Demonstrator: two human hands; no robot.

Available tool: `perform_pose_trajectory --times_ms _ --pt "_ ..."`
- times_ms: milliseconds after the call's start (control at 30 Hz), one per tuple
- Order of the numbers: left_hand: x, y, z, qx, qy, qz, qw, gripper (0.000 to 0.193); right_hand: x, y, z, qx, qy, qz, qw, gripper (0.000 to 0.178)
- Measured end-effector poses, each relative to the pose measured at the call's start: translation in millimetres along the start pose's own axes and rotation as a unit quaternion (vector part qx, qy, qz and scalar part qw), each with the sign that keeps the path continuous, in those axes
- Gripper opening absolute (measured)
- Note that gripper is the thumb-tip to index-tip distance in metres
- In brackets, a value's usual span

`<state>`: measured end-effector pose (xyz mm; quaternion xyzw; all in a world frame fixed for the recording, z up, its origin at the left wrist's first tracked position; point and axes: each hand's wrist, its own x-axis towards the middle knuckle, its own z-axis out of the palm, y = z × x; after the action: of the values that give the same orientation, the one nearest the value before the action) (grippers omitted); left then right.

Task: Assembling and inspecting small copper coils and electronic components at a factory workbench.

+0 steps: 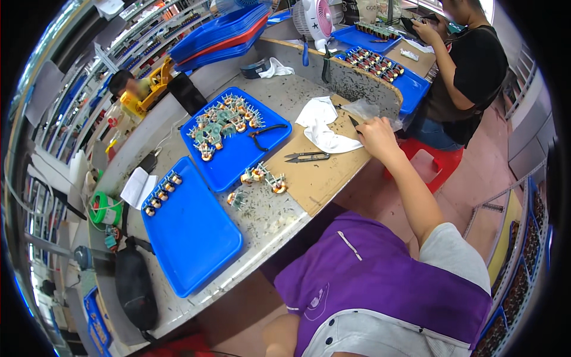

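My right hand (376,134) reaches out to the far right corner of the brown board (324,178). It rests at the edge of a white cloth (323,126), beside a clear plastic bag (373,109) and a thin black tool (352,121). Its fingers are curled, and I cannot tell whether they grip anything. Small snips (306,157) lie on the board left of the hand. My left hand is out of view. A blue tray (238,159) holds a pile of small coil parts (223,122) and black pliers (266,133).
A nearer blue tray (193,238) carries a short row of coils (160,193). Loose coils (262,175) lie on the grey table. A co-worker (470,65) sits at the back right by a red stool (439,163). Stacked trays (220,33) and a fan (315,18) stand behind.
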<state>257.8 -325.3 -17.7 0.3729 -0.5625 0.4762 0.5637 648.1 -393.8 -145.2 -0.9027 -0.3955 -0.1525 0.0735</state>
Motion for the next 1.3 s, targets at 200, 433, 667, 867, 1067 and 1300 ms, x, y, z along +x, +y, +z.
perform_pose_trajectory --times_ms 200,433,667,867,1067,1300 --pt "7 33 0 0.02 0.006 0.017 1.0 0.021 -2 -36 -26 0.189 0.207 -0.039 0.959 0.009" --pt "13 43 -19 0.052 0.011 -0.021 0.998 0.025 32 -86 -73 0.748 0.292 0.136 0.581 0.02" --pt "-44 -7 -83 0.224 0.097 -0.139 0.96 0.032 60 -103 -6 0.932 0.034 0.242 0.268 0.034" --pt "-110 -91 -211 0.735 -0.014 -0.539 0.411 0.033 97 -136 23 0.921 -0.067 0.191 0.334 0.049" --pt "-82 -148 -222 0.623 0.126 -0.57 0.521 0.031 133 -166 -7 0.869 0.056 0.169 0.462 0.038" --pt "-97 -153 -229 0.614 0.216 -0.484 0.584 0.02 118 -213 -2 0.868 0.08 0.075 0.485 0.029"
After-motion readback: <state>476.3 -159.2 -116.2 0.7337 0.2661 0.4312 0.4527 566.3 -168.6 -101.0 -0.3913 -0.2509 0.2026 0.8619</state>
